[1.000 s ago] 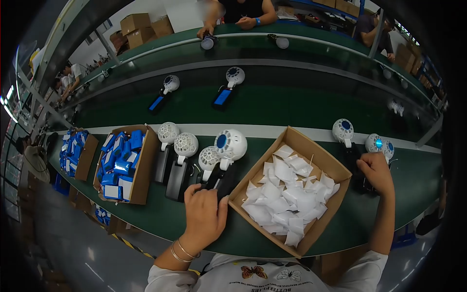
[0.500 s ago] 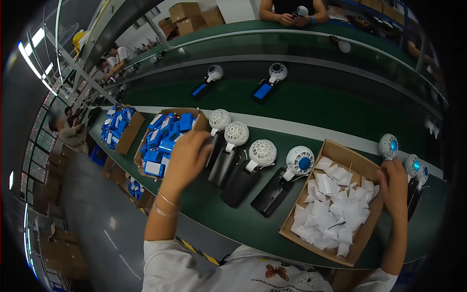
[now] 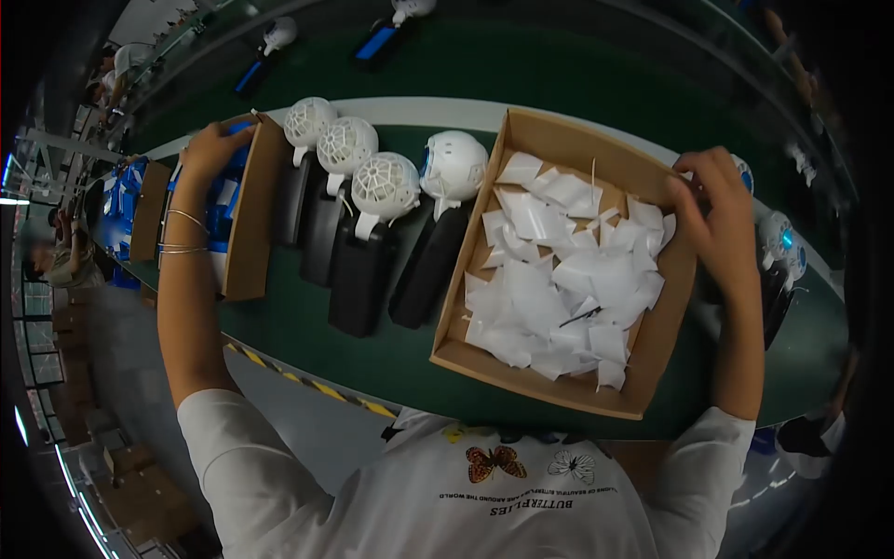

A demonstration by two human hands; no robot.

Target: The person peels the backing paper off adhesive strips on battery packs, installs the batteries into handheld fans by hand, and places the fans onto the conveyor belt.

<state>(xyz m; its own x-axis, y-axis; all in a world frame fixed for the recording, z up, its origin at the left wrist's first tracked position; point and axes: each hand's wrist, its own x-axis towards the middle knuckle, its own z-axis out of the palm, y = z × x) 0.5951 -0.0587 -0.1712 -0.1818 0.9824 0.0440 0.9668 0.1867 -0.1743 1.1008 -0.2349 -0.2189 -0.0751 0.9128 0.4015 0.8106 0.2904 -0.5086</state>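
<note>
My left hand [image 3: 212, 149] reaches over the cardboard box [image 3: 250, 233] of blue battery packs [image 3: 222, 207], its fingers down among the packs at the far end. The fingertips are partly hidden, so a grip does not show. My right hand [image 3: 715, 200] is at the right rim of a shallow cardboard box [image 3: 545, 380] of white paper-like scraps [image 3: 535, 289], thumb and fingers apart, nothing visible in them. Between the boxes, several handheld fans with black handles lie in a row; three have web-patterned heads [image 3: 385, 186]. The fan [image 3: 453, 168] beside the scraps shows a smooth white head.
More fans [image 3: 775, 238] with blue centres lie beyond my right forearm. A second box [image 3: 149, 210] of blue packs stands at far left. Two fans with blue packs [image 3: 377, 42] are on the green belt behind the pale rail [image 3: 428, 114]. People are at far left.
The view has tipped down. My left hand has moved onto the packs; my right hand has come away from the far-right fans. The fan beside the scraps no longer shows its blue disc.
</note>
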